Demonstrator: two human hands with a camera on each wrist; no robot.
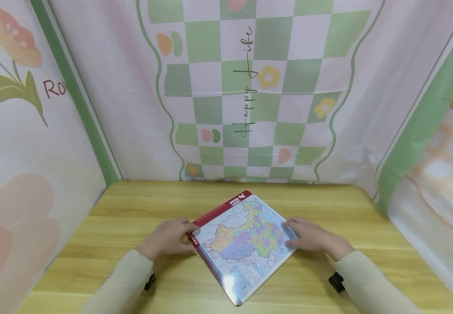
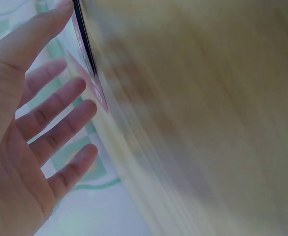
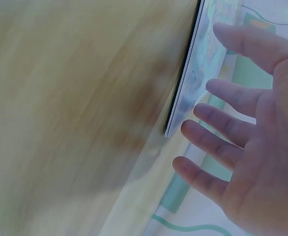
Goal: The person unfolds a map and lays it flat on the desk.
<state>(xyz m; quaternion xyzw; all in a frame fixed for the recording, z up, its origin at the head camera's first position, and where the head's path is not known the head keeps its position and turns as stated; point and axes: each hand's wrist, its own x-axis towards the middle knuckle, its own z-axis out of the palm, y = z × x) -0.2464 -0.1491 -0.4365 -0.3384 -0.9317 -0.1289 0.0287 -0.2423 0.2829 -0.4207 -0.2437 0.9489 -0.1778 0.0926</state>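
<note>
A flat map board [image 1: 246, 240], printed with a coloured map and bordered in red along two sides, lies turned cornerwise on the table. My left hand [image 1: 170, 238] is at its left corner, the thumb touching the edge; the other fingers [image 2: 60, 123] are spread and loosely bent beside it in the left wrist view. At the right corner is my right hand [image 1: 311, 237], fingers [image 3: 217, 142] spread and nearly straight. Whether these fingers touch the board [image 3: 190, 73] is hard to tell. Glare covers the board's near corner.
The wooden table [image 1: 132, 200] extends around the board on all sides. Behind it hangs a green-and-white checked curtain [image 1: 242, 87], with printed cloth [image 1: 14, 131] on the left and more cloth [image 1: 446, 174] on the right.
</note>
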